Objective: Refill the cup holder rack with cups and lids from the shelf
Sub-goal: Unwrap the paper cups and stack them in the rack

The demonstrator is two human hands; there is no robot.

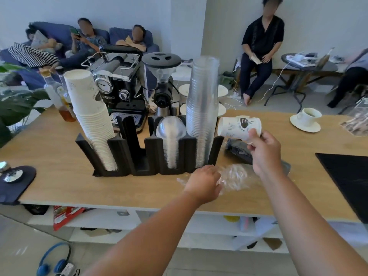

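Note:
A black cup holder rack stands on the wooden counter. It holds a tall stack of white paper cups at the left, an empty slot beside it, clear dome lids, and a tall stack of clear plastic cups at the right. My right hand grips a white printed paper cup, held on its side right of the rack. My left hand grasps crumpled clear plastic wrap lying on the counter in front of the rack.
Behind the rack stand an espresso machine and a grinder. A black packet lies under my right hand. A white cup on a saucer and a black mat sit at the right. White shelves lie below. People sit beyond.

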